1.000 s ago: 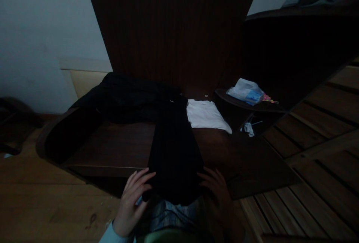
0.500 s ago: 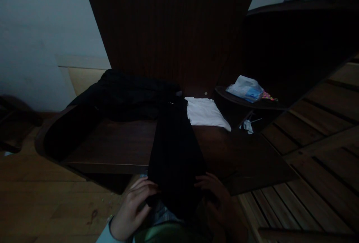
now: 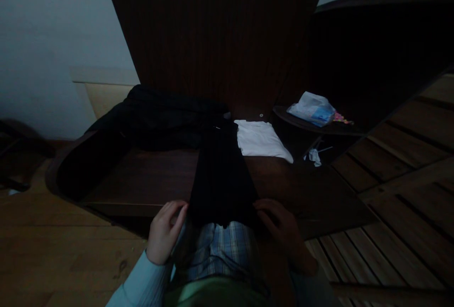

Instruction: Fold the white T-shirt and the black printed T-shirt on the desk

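Observation:
A long black garment [image 3: 222,174] lies lengthwise down the middle of a dark wooden table [image 3: 152,184], its near end at the table's front edge. My left hand [image 3: 165,231] pinches the near left corner of that end. My right hand [image 3: 280,224] grips the near right corner, fingers curled on the cloth. Below the hem my plaid clothing [image 3: 220,250] shows. More black cloth [image 3: 156,118] is heaped at the table's back left, joined to the long piece.
A folded white garment [image 3: 260,139] lies at the back, right of the black cloth. A lower dark shelf [image 3: 319,129] on the right carries a plastic bag [image 3: 312,108]. A dark wooden panel rises behind the table. Slatted wood floor runs to the right.
Both hands have pulled the near end of the black garment up and away from me, so its hem now sits at the table edge and my plaid clothing shows beneath.

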The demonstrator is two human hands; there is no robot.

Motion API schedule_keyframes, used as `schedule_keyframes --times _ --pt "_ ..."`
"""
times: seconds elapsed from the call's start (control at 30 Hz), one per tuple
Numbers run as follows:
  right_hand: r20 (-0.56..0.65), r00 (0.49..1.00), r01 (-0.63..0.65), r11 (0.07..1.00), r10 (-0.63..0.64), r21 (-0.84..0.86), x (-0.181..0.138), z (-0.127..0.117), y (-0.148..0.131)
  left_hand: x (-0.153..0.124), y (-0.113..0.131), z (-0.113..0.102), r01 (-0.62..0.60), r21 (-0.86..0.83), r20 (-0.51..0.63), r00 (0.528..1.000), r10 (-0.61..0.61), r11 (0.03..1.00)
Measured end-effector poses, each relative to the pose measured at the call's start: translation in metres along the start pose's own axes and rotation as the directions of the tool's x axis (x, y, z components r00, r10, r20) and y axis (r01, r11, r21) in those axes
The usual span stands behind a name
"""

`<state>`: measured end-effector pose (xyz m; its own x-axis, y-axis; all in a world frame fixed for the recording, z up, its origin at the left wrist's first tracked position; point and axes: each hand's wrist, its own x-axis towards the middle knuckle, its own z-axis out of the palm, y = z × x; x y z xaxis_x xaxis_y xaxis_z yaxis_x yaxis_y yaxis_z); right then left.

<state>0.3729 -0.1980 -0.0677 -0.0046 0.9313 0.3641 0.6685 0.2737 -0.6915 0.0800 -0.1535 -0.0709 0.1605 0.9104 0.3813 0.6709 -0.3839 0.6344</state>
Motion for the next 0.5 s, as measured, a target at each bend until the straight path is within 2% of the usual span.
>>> schedule_keyframes --times 0.07,0.17,0.23,0.37,0.5 --pt "-0.059 0.996 -0.063 0.998 0.062 -0.007 0.024 0.000 0.004 0.020 -0.001 0.003 0.070 0.073 -0.021 0.997 -0.069 0.995" --pt "-0.180 0.976 -0.131 0.991 0.126 -0.020 0.060 0.008 0.014 0.049 0.003 0.010 0.121 0.198 0.048 0.990 -0.133 0.973" --pt "-0.187 0.972 -0.155 0.985 0.140 -0.071 0.077 0.018 0.021 0.063 0.005 0.017 0.133 0.278 0.085 0.983 -0.162 0.951" --pt "-0.174 0.974 -0.180 0.962 0.145 -0.207 0.090 0.035 0.032 0.073 0.004 0.027 0.122 0.327 0.067 0.986 -0.152 0.937" --pt "-0.136 0.982 -0.152 0.972 0.128 -0.181 0.089 0.036 0.034 0.070 -0.001 0.030 0.099 0.320 0.041 0.992 -0.118 0.942"
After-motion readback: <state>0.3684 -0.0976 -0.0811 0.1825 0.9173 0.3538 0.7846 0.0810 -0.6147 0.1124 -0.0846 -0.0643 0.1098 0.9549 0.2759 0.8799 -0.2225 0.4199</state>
